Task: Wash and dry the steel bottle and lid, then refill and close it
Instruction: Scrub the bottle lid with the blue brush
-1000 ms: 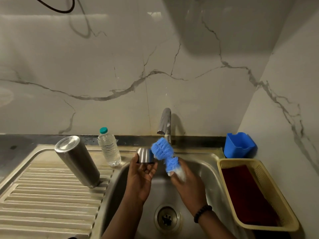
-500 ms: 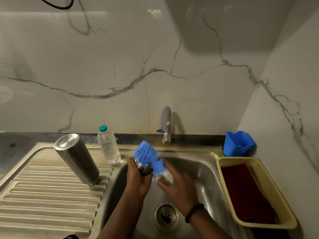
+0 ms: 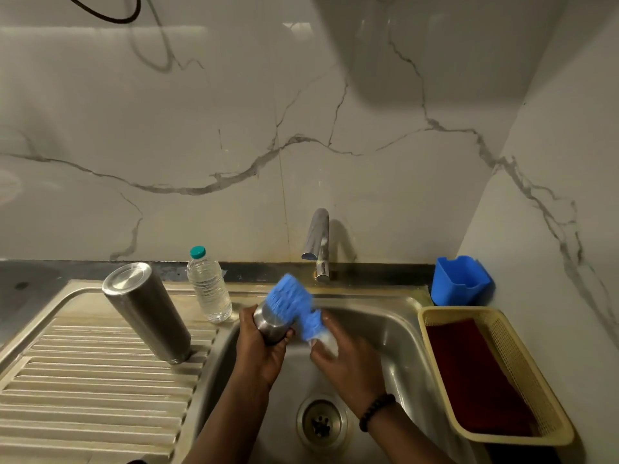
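Brush (image 3: 290,301) now back on lid (image 3: 272,324), left hand (image 3: 259,349) fingers round lid, right hand (image 3: 348,361) gripping brush, above sink (image 3: 398,329) basin.

Bottle (image 3: 147,311) inverted on drainboard — lid (image 3: 271,324) handheld.

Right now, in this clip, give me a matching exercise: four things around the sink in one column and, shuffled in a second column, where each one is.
Things:
1. steel bottle
2. lid
3. blue brush
4. red cloth

Places:
A. in the right hand, bristles against the lid
B. inside the yellow basket
C. standing upside down on the ribbed drainboard
D. in the left hand, over the sink basin

Pairs: 1-C, 2-D, 3-A, 4-B
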